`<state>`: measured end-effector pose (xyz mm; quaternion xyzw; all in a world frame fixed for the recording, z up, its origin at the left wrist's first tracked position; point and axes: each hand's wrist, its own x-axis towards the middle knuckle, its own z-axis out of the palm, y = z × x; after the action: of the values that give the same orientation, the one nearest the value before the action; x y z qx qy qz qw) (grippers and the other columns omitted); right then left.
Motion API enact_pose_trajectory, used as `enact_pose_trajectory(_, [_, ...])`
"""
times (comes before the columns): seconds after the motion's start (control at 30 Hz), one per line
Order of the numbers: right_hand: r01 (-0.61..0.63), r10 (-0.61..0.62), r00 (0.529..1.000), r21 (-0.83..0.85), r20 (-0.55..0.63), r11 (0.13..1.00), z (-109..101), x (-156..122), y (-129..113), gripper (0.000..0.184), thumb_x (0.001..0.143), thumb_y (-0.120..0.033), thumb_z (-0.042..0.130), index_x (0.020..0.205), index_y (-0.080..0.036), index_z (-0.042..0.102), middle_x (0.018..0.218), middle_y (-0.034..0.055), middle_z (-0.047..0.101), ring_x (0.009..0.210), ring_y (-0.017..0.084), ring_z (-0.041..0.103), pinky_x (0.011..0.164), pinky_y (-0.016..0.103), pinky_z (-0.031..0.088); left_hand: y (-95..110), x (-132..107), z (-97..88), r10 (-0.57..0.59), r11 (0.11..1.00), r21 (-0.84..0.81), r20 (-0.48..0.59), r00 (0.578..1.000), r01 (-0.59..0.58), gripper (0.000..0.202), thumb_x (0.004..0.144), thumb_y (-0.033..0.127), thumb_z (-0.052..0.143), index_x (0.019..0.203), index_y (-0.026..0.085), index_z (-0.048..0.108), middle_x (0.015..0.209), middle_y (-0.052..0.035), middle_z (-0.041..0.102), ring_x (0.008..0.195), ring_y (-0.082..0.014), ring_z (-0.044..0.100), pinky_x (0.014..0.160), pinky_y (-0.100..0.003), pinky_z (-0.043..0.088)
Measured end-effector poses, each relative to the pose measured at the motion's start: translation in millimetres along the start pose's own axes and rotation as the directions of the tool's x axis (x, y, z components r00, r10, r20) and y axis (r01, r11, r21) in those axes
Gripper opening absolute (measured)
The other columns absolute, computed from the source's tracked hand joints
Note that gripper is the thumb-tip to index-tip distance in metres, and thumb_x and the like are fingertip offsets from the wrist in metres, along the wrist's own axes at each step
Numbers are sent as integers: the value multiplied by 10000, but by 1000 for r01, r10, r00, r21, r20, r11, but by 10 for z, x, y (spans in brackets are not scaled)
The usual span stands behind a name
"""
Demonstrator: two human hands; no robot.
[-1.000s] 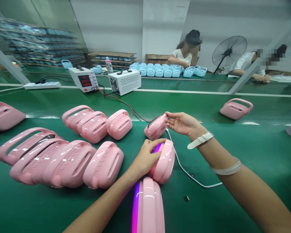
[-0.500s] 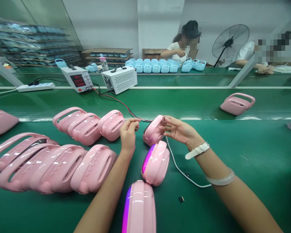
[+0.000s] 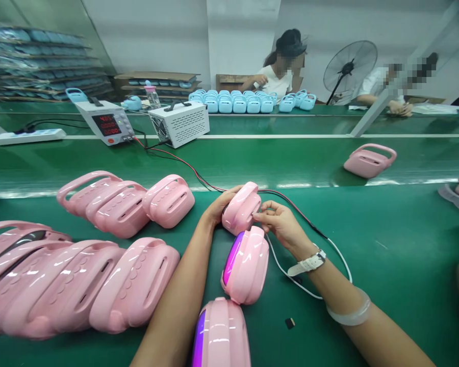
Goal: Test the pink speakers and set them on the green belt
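Your left hand (image 3: 219,205) cups the far side of a small pink speaker (image 3: 241,208) standing on the green belt (image 3: 386,224), while your right hand (image 3: 277,220) pinches its near right edge with closed fingertips. Just in front of it stands a second pink speaker with a purple light strip (image 3: 247,265), and a white cable (image 3: 290,278) trails beside your right wrist.

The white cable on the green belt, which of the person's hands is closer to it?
Right. The right hand is at the near side of the small pink speaker, directly above the white cable. The left hand grips the speaker's far left side, away from the cable.
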<state>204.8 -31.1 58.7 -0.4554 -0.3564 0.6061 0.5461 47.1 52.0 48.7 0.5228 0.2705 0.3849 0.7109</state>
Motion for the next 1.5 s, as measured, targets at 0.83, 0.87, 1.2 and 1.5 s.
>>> enact_pose_trajectory(0.83, [130, -131, 991, -62, -12, 990, -34, 60, 177, 513, 516, -387, 900, 686, -223, 445, 479, -113, 480, 360, 46, 355, 358, 174, 281, -81, 75, -43, 17, 1000, -4, 80, 997, -17, 369, 628, 274, 693, 970, 139, 725, 902, -43, 699, 711, -153, 540, 614, -241, 379])
enact_pose_trajectory(0.87, [137, -139, 990, -60, -20, 989, -27, 58, 182, 503, 532, -378, 894, 689, -225, 442, 475, -117, 471, 359, 46, 352, 360, 175, 280, -83, 70, -39, 18, 1000, -4, 74, 997, -17, 350, 639, 282, 689, 958, 143, 724, 878, -37, 694, 702, -151, 534, 608, -242, 374])
enact_pose_trajectory(1.2, [88, -88, 995, -4, 37, 996, -79, 50, 154, 460, 531, -327, 894, 721, -218, 490, 534, -93, 529, 436, 65, 441, 438, 184, 360, -100, 68, -41, 28, 1000, 5, 66, 997, -29, 367, 653, 268, 657, 992, 142, 718, 936, -48, 704, 771, -175, 567, 636, -240, 396])
enact_pose_trajectory(1.5, [74, -74, 997, 13, 14, 997, -65, 36, 152, 467, 526, -304, 901, 731, -217, 491, 523, -97, 528, 434, 58, 433, 432, 174, 351, -114, 72, -38, 15, 1000, 2, 58, 998, -15, 369, 644, 271, 664, 985, 140, 709, 946, -32, 681, 688, -136, 526, 593, -235, 371])
